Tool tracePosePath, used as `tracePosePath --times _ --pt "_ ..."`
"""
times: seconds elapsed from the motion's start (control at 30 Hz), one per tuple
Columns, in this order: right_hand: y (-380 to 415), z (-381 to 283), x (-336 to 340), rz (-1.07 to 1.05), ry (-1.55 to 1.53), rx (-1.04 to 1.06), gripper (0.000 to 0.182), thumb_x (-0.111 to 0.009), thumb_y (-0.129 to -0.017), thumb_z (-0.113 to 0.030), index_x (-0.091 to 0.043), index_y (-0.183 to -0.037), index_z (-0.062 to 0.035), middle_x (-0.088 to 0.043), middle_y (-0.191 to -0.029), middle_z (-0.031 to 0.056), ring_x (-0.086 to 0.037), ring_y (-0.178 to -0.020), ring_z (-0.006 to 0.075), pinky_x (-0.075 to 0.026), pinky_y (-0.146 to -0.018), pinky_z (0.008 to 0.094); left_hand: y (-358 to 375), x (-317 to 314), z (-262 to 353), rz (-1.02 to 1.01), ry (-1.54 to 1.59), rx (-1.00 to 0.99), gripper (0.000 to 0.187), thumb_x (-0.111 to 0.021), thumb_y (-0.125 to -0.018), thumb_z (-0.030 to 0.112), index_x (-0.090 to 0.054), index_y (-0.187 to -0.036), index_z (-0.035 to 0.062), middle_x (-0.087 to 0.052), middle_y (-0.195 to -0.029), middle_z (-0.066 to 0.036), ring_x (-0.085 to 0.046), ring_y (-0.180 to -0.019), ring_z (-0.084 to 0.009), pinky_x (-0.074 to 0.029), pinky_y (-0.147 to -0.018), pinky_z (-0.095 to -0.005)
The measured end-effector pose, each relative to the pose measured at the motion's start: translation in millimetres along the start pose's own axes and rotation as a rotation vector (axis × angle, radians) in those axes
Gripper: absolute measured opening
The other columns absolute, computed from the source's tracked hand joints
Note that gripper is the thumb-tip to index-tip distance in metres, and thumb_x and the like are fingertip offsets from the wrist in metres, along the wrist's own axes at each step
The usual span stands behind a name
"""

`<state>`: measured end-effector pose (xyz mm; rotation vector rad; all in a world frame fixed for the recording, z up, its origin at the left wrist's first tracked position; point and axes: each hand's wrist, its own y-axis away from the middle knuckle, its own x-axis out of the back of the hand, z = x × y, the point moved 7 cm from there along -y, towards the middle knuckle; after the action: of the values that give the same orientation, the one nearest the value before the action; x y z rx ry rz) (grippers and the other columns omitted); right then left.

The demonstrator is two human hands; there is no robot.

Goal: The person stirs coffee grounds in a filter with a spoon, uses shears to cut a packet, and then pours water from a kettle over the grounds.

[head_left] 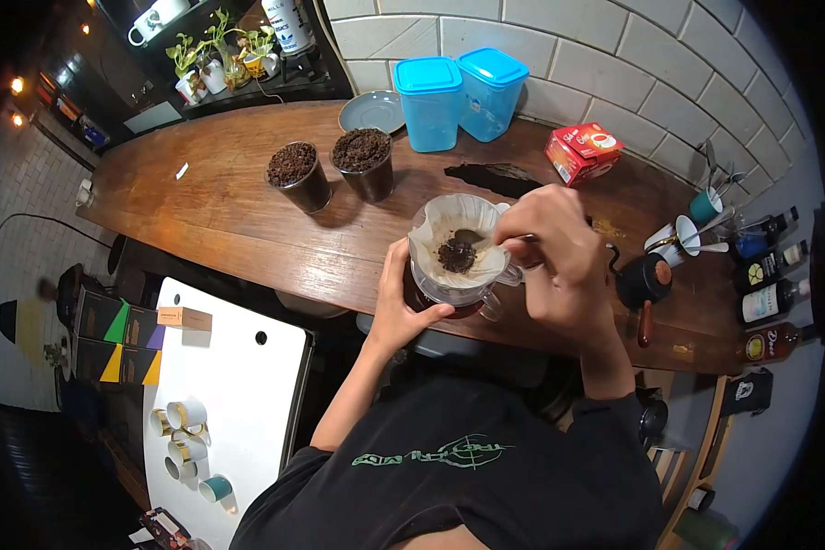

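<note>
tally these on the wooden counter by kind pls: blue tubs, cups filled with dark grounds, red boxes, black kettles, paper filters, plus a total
Blue tubs: 2
Cups filled with dark grounds: 2
Red box: 1
Black kettle: 1
Paper filter: 1
Total: 7

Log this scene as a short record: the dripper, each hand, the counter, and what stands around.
Dripper: clear dripper lined with a paper filter, dark grounds inside
Left hand: curled around the dripper's side
Right hand: gripping a spoon, its end inside the filter
Surface: brown wooden counter
Behind, to the left: two cups heaped with dark grounds
Near the wall: two blue-lidded containers, a red box
To the right: black kettle with a brown handle
</note>
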<state>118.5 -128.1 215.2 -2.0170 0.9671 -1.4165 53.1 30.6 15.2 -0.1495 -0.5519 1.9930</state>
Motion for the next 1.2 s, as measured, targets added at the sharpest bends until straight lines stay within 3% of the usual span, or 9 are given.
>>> tracePosePath --times 0.13,0.2,0.43,0.5,0.63,0.73,0.93,1.2 --pt "1.8 -4.5 -4.2 -0.064 -0.085 -0.021 0.019 -0.067 -0.074 0.005 -0.061 -0.089 -0.0055 -0.060 -0.083 0.0072 -0.058 -0.083 0.0290 -0.042 -0.081 0.0396 0.4 -1.1 -3.1 -0.011 0.045 0.012 0.102 -0.086 -0.065 0.052 -0.042 -0.141 0.0013 -0.048 -0.135 -0.020 -0.049 -0.127 -0.0356 -0.039 -0.108 -0.0455" --pt "2.2 -7.4 6.1 0.007 -0.155 -0.004 0.019 -0.066 -0.073 0.006 -0.062 -0.088 -0.0050 -0.060 -0.084 0.0082 -0.058 -0.086 0.0294 -0.042 -0.082 0.0398 -0.2 -0.2 -3.2 -0.009 0.043 0.006 0.102 -0.086 -0.065 0.052 -0.042 -0.141 0.0013 -0.048 -0.135 -0.020 -0.049 -0.127 -0.0356 -0.039 -0.108 -0.0455" --pt "1.3 -7.7 -8.5 -0.079 -0.034 -0.010 0.019 -0.066 -0.073 0.006 -0.062 -0.089 -0.0048 -0.060 -0.084 0.0075 -0.059 -0.086 0.0290 -0.042 -0.083 0.0399 -2.4 0.5 3.2 -0.010 0.028 -0.017 0.102 -0.087 -0.065 0.051 -0.042 -0.142 0.0018 -0.048 -0.135 -0.019 -0.049 -0.127 -0.0357 -0.039 -0.108 -0.0455" --pt "1.4 -10.6 -3.0 0.006 0.053 0.022 0.019 -0.067 -0.074 0.005 -0.062 -0.089 -0.0051 -0.060 -0.084 0.0070 -0.059 -0.086 0.0287 -0.041 -0.083 0.0397 -1.8 1.3 4.2 -0.001 0.016 -0.012 0.102 -0.087 -0.065 0.051 -0.042 -0.142 0.0018 -0.048 -0.135 -0.020 -0.050 -0.127 -0.0359 -0.039 -0.108 -0.0456" --pt "3.8 -6.5 -8.8 -0.078 -0.005 -0.013 0.019 -0.067 -0.073 0.005 -0.062 -0.088 -0.0057 -0.061 -0.083 0.0066 -0.058 -0.085 0.0287 -0.041 -0.082 0.0397 -1.7 1.3 5.0 -0.002 -0.006 -0.033 0.102 -0.088 -0.065 0.050 -0.041 -0.142 0.0017 -0.048 -0.134 -0.020 -0.050 -0.127 -0.0366 -0.040 -0.108 -0.0457" --pt "3.5 -5.8 -0.1 0.023 -0.097 -0.017 0.020 -0.067 -0.073 0.005 -0.062 -0.089 -0.0059 -0.061 -0.082 0.0063 -0.058 -0.084 0.0282 -0.041 -0.083 0.0396 -2.4 1.4 4.7 0.001 0.003 -0.042 0.103 -0.088 -0.064 0.051 -0.041 -0.142 0.0016 -0.049 -0.134 -0.020 -0.050 -0.127 -0.0367 -0.040 -0.107 -0.0457" --pt "2.7 -4.8 -13.8 -0.121 -0.033 -0.037 0.021 -0.066 -0.072 0.007 -0.062 -0.089 -0.0058 -0.060 -0.086 0.0076 -0.059 -0.087 0.0278 -0.041 -0.085 0.0391 -3.2 0.8 6.1 -0.004 0.006 -0.046 0.102 -0.088 -0.065 0.050 -0.042 -0.141 0.0012 -0.049 -0.134 -0.020 -0.050 -0.127 -0.0365 -0.040 -0.108 -0.0456" --pt "3.0 -4.5 -2.7 -0.025 -0.129 -0.017 0.021 -0.066 -0.072 0.006 -0.061 -0.088 -0.0061 -0.059 -0.083 0.0063 -0.058 -0.084 0.0280 -0.041 -0.084 0.0397 -3.1 0.8 7.3 0.001 0.016 -0.027 0.100 -0.087 -0.065 0.050 -0.043 -0.140 0.0006 -0.050 -0.133 -0.019 -0.050 -0.127 -0.0357 -0.039 -0.108 -0.0453"
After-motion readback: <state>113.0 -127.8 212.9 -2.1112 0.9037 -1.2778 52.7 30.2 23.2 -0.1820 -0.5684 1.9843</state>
